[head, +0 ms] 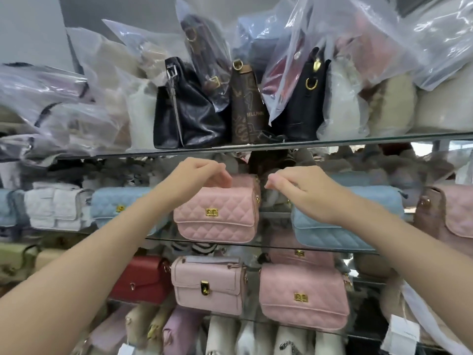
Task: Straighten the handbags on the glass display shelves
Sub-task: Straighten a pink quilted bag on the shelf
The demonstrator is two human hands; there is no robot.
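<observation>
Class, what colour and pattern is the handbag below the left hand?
Pink handbag, diamond-quilted; the head view shows it best.

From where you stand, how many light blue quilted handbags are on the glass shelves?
2 light blue quilted handbags on the middle shelf: one behind the left forearm, one below the right hand. A blue sliver at the left edge may be another.
</observation>
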